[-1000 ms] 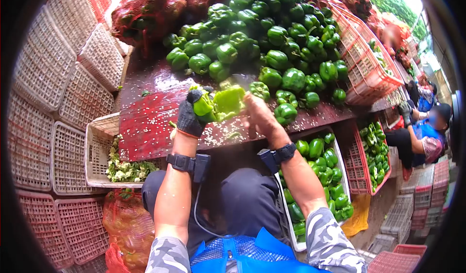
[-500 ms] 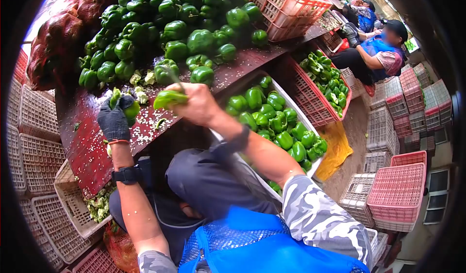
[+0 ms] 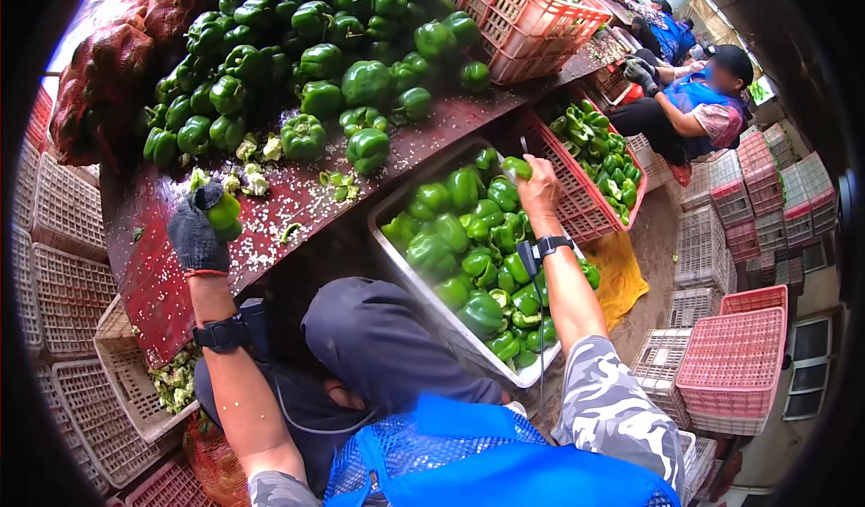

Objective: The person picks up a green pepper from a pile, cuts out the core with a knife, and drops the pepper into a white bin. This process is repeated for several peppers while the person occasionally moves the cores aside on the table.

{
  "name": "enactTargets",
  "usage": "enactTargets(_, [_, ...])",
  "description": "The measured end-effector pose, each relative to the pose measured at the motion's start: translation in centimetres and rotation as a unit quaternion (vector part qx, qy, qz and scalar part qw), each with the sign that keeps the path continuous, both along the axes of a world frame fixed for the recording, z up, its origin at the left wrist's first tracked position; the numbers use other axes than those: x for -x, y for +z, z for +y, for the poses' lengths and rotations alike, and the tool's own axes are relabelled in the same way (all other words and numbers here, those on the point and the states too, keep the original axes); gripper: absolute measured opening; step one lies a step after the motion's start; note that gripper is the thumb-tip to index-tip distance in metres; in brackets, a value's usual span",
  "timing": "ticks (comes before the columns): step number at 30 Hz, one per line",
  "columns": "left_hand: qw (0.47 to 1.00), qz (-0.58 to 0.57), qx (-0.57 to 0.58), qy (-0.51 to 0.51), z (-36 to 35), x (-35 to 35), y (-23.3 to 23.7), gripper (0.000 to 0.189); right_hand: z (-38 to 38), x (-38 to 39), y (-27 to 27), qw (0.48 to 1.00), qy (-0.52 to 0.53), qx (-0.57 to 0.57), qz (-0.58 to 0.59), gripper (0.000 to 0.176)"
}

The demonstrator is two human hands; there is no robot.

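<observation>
My left hand (image 3: pixel 200 237), in a dark glove, is closed round a green bell pepper (image 3: pixel 224 212) over the red tabletop (image 3: pixel 171 282). Over the far right side of a metal tray (image 3: pixel 423 304) full of green peppers, my bare right hand (image 3: pixel 541 187) is closed on a piece of green bell pepper (image 3: pixel 516 167). A thin metal blade (image 3: pixel 523 145), apparently a knife, sticks up from the same hand; its handle is hidden. White seeds and pale pepper cores (image 3: pixel 255 181) lie scattered between the hands, near a pepper scrap (image 3: pixel 340 185).
A large heap of whole peppers (image 3: pixel 315 61) covers the back of the table, beside red mesh sacks (image 3: pixel 104 93). Red crates (image 3: pixel 523 21) stand on the table and right of the tray. Stacked crates (image 3: pixel 72 192) line both sides. A co-worker (image 3: pixel 698 102) sits at the right.
My right hand has swung right, from above the table to above the tray, with its pepper piece and blade. My left hand has shifted slightly left. A pepper scrap now shows on the tabletop.
</observation>
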State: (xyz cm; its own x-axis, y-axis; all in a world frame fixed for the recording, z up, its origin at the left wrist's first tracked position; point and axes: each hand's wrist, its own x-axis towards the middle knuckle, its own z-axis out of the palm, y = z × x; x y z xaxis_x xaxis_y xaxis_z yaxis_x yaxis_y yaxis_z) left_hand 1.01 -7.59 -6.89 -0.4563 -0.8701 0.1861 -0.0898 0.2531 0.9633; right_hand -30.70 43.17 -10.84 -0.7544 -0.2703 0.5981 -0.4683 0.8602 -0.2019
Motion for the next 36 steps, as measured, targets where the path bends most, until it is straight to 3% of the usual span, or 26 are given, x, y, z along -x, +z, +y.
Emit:
enactTargets(2, [1.0,0.013,0.004,0.003,-1.0,0.0,-1.2,0.029,0.8,0.2,-1.3,0.99,0.095,-0.078,-0.076,0.043])
enactTargets(4, [1.0,0.028,0.004,0.01,-1.2,0.1,-1.1,0.029,0.6,-1.2,0.1,0.981,0.12,-0.114,-0.1,0.048])
enactTargets(7, [0.975,0.098,-0.198,-0.018,1.5,0.4,2.0,0.026,0.8,-1.8,0.1,0.981,0.105,-0.114,-0.121,0.044])
enactTargets(8, [0.975,0.093,-0.199,-0.021,1.4,0.5,1.4,0.026,0.9,-1.7,-0.3,0.982,0.099,-0.108,-0.116,0.042])
enactTargets(10, [0.996,0.068,-0.053,-0.039,0.7,0.8,-0.4,0.025,0.9,-1.4,-1.9,0.984,0.09,-0.095,-0.124,0.036])
enactTargets(12, [0.989,0.086,-0.116,-0.033,0.7,1.2,-0.7,0.023,0.7,-1.1,-3.1,0.987,0.072,-0.104,-0.102,0.031])
enactTargets(14, [0.981,0.089,-0.168,-0.033,3.4,1.3,2.9,0.021,0.3,-1.3,-3.5,0.987,0.068,-0.11,-0.091,0.029])
enactTargets(17, [0.978,0.07,-0.191,-0.046,4.0,1.3,3.8,0.024,0.6,-1.5,-3.1,0.987,0.068,-0.084,-0.118,0.03])
enactTargets(20, [0.969,0.097,-0.206,-0.094,2.9,1.5,2.4,0.029,0.5,-1.0,-1.0,0.98,0.061,-0.095,-0.165,0.033])
enactTargets(21, [0.967,0.106,-0.21,-0.098,3.4,1.6,2.8,0.031,-0.9,-2.7,2.6,0.976,0.034,-0.129,-0.174,0.037])
enactTargets(22, [0.965,0.114,-0.215,-0.101,3.9,1.8,3.3,0.033,-0.7,-2.3,1.9,0.992,0.064,-0.093,-0.059,0.039])
enactTargets(24, [0.955,0.106,-0.219,-0.169,3.3,2.2,2.2,0.041,-3.1,-3.4,5.3,0.98,0.149,0.006,-0.131,0.044])
enactTargets(26, [0.925,0.191,-0.268,-0.189,5.8,3.2,4.0,0.036,-7.1,-6.2,6.7,0.919,0.192,0.16,-0.306,0.049])
enactTargets(28, [0.915,0.19,-0.286,-0.211,7.0,3.7,4.4,0.037,-12.7,-11.2,11.3,0.765,0.259,0.292,-0.513,0.059])
enactTargets(30, [0.925,0.176,-0.191,-0.277,6.0,4.5,1.6,0.038,-17.0,-14.3,12.1,0.654,0.371,0.349,-0.559,0.062])
enactTargets(31, [0.946,0.13,-0.061,-0.29,6.2,5.0,1.3,0.038,-19.2,-15.2,12.6,0.617,0.373,0.332,-0.608,0.064])
enactTargets(32, [0.945,0.131,-0.06,-0.293,6.7,5.1,1.9,0.038,-21.0,-15.9,13.3,0.576,0.375,0.313,-0.656,0.066])
enactTargets(34, [0.929,0.056,0.013,-0.366,8.4,5.1,4.6,0.036,-22.7,-17.7,15.3,0.603,0.356,0.258,-0.666,0.059])
enactTargets(35, [0.919,0.114,-0.071,-0.37,9.3,4.9,5.8,0.037,-23.2,-17.4,13.8,0.592,0.395,0.259,-0.653,0.051])
enactTargets(36, [0.919,0.114,-0.071,-0.371,10.1,4.7,6.6,0.037,-23.1,-17.4,13.5,0.593,0.394,0.26,-0.652,0.051])
